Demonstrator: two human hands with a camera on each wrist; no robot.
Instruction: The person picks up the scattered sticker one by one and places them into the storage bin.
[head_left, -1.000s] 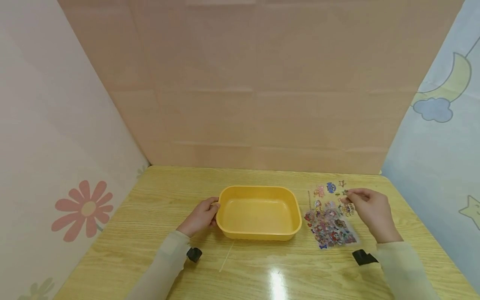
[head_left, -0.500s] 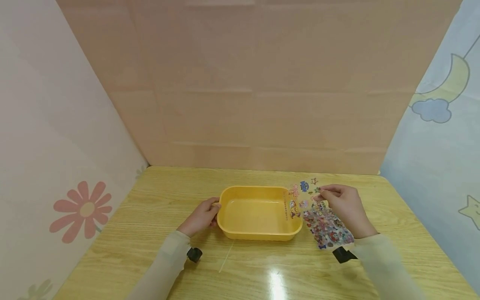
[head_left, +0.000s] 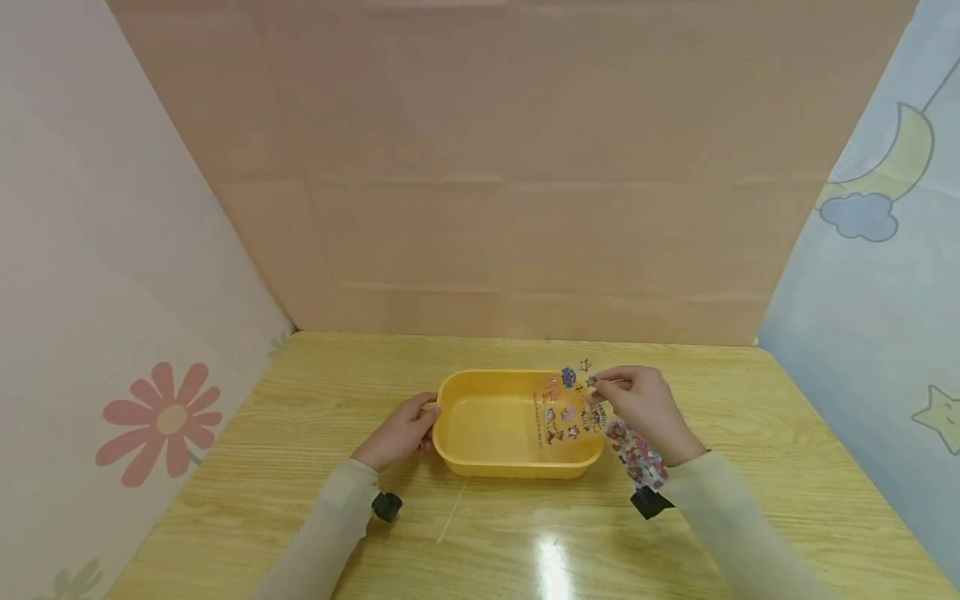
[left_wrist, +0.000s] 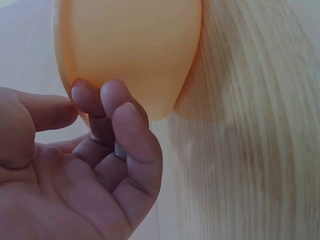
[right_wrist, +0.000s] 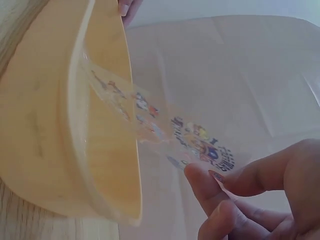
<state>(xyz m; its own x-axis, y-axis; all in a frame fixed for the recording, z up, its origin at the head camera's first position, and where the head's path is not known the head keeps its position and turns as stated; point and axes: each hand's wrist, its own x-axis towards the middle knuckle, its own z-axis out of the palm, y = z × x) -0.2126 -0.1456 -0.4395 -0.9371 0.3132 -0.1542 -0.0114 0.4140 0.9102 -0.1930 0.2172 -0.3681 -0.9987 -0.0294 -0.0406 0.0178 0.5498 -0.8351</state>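
Observation:
A yellow plastic basin [head_left: 487, 427] sits upright on the table. My left hand [head_left: 397, 433] pinches its left rim; in the left wrist view the thumb [left_wrist: 55, 111] lies on one side of the wall and curled fingers [left_wrist: 132, 132] on the other. Between thumb and fingertips, my right hand [head_left: 647, 412] pinches the corner of a clear sticker sheet [head_left: 553, 417] printed with small cartoon figures. This sheet hangs over the basin's right part, and in the right wrist view its far end dips inside the rim [right_wrist: 75, 100].
More colourful sticker sheets [head_left: 636, 454] lie right of the basin, partly hidden by the right hand and wrist. A thin pale strip [head_left: 452, 515] lies in front of the basin on the wooden table [head_left: 360, 358]. Papered walls stand behind and at both sides.
My right hand has carried the sticker sheet leftward, from above the other sheets to over the basin's right side. The left hand and basin have stayed in place.

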